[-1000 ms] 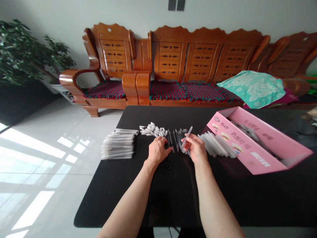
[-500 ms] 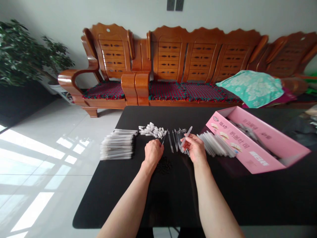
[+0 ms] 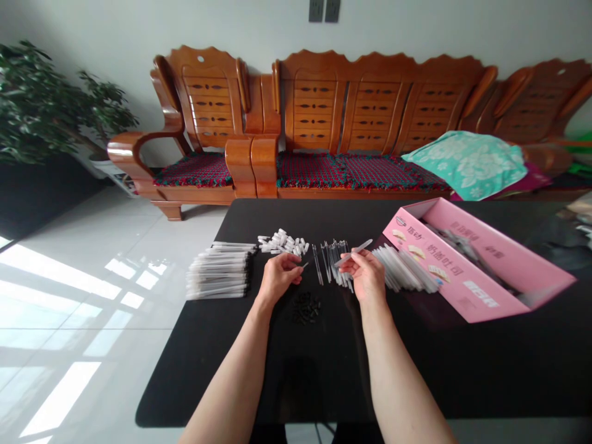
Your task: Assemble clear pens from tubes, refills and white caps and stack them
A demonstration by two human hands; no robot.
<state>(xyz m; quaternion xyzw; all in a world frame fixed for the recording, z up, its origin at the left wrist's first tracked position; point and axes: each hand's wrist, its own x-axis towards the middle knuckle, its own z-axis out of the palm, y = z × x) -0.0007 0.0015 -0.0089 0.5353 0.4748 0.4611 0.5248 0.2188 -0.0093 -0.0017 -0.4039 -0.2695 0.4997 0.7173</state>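
Over the middle of the table, my left hand is closed on a thin pen refill; only the refill's end sticks out past the fingertips. My right hand pinches a translucent pen barrel, tilted with its far end up to the right. Between and beyond the hands lies a row of pen refills. White pen caps are heaped behind my left hand, and small black plugs are scattered nearer me. To the right of my right hand, more translucent barrels are stacked side by side.
A stack of white pens with black ends lies at the left of the black table. An open pink box stands at the right with items inside. Beyond the table is a wooden bench with a green cushion.
My left hand has shifted slightly left and turned, so less of the refill shows. The barrel in my right hand has tipped from steep to flatter, its far end swinging right.
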